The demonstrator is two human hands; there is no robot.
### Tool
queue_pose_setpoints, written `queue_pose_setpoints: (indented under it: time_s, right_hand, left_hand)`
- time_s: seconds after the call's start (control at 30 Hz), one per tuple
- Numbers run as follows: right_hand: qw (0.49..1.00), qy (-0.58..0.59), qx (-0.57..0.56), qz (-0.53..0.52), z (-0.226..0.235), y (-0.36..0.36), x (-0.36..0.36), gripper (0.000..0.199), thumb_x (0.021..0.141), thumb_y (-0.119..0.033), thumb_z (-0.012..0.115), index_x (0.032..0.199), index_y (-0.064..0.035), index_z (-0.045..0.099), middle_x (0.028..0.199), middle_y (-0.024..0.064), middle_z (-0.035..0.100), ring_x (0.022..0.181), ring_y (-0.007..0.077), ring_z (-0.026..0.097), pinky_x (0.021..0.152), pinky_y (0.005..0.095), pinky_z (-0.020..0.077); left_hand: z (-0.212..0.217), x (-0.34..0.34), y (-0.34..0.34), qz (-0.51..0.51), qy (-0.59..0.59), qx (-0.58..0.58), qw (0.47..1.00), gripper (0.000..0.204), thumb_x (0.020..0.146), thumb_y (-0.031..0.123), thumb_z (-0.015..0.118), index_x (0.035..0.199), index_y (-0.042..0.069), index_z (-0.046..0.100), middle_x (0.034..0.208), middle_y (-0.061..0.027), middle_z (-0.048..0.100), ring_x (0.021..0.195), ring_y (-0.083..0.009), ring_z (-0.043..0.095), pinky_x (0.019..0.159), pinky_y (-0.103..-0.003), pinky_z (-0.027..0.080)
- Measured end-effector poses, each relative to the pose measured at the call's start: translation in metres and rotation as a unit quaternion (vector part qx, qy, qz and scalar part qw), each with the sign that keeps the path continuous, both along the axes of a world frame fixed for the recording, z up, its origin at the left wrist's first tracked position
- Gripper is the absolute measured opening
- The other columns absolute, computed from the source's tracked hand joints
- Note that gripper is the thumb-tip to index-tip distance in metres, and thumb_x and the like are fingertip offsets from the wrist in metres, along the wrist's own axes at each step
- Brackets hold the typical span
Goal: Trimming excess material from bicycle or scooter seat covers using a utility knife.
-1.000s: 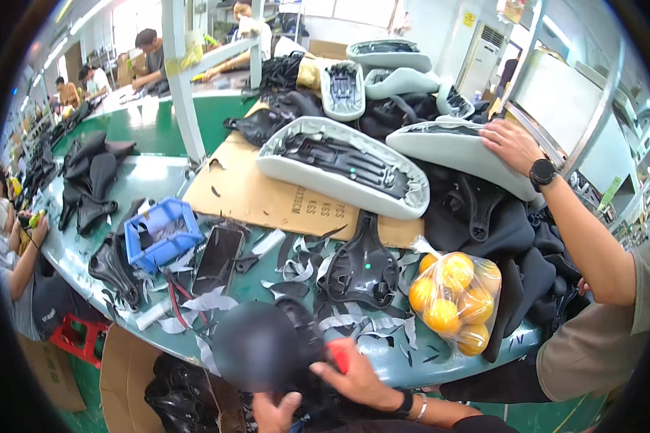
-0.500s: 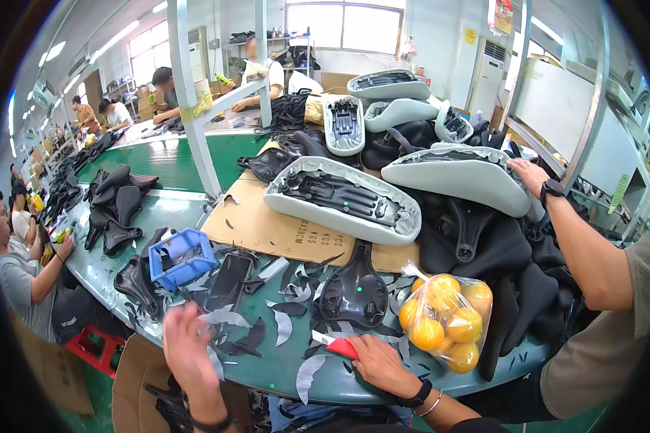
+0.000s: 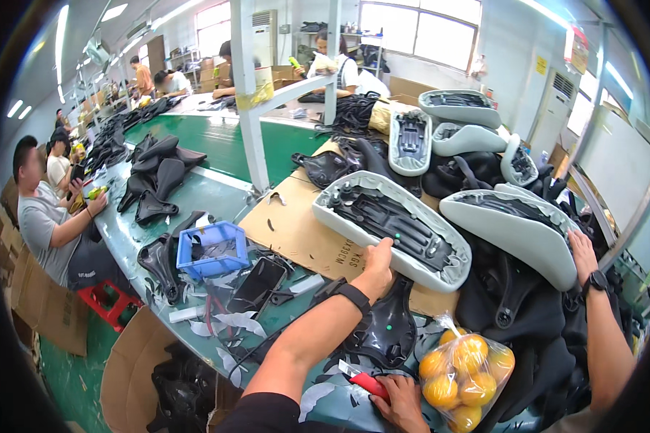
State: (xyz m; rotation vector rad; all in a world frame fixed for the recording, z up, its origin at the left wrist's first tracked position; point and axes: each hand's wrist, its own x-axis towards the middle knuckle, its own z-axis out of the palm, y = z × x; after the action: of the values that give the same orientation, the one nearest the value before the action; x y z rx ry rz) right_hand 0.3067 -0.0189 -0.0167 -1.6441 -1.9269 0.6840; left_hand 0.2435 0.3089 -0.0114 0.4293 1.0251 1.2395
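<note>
The left hand (image 3: 378, 263) reaches forward, its fingers closed over the near edge of the grey moulded saddle shell with a black underside frame (image 3: 391, 227), which lies on brown cardboard (image 3: 296, 234) on the green tabletop (image 3: 217, 148). The right hand (image 3: 401, 400), partly cut off at the lower edge, grips a red-handled tool (image 3: 369, 385); its tip is hard to make out.
</note>
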Motion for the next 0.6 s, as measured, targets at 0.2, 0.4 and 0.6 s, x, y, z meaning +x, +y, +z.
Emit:
queue_pose_setpoints:
  time_s: [0.2, 0.4, 0.6]
  right_hand:
    - [0.997, -0.038, 0.025, -0.055, 0.004, -0.007, 0.024, 0.04, 0.079, -0.022, 0.067, 0.115, -0.0081, 0.057, 0.112, 0.015, 0.055, 0.105, 0.0375, 0.046, 0.093, 0.0461, 0.0361]
    - [1.0, -0.006, 0.011, 0.007, -0.007, 0.015, 0.006, 0.04, 0.077, -0.023, 0.069, 0.113, -0.0082, 0.058, 0.109, 0.015, 0.056, 0.104, 0.0379, 0.047, 0.092, 0.0445, 0.0371]
    - [1.0, -0.014, 0.003, -0.01, -0.005, 0.021, 0.005, 0.041, 0.078, -0.026, 0.069, 0.114, -0.0095, 0.058, 0.106, 0.0136, 0.057, 0.103, 0.0337, 0.049, 0.091, 0.0441, 0.037]
  left_hand:
    - [0.101, -0.048, 0.012, -0.138, -0.019, -0.034, 0.99, 0.027, 0.08, 0.018, 0.06, 0.102, 0.003, 0.054, 0.091, -0.0126, 0.059, 0.083, -0.0271, 0.06, 0.072, -0.049, 0.052]
    - [0.111, -0.223, 0.132, -0.016, 0.358, 0.232, 0.904, 0.033, 0.084, 0.023, 0.066, 0.104, -0.002, 0.064, 0.093, -0.0116, 0.066, 0.085, -0.0219, 0.06, 0.075, -0.039, 0.046]
    - [0.106, -0.267, 0.198, 0.064, 0.681, 0.309, 0.661, 0.045, 0.081, 0.033, 0.064, 0.117, 0.007, 0.063, 0.105, -0.0193, 0.066, 0.099, -0.0377, 0.062, 0.084, -0.043, 0.048]
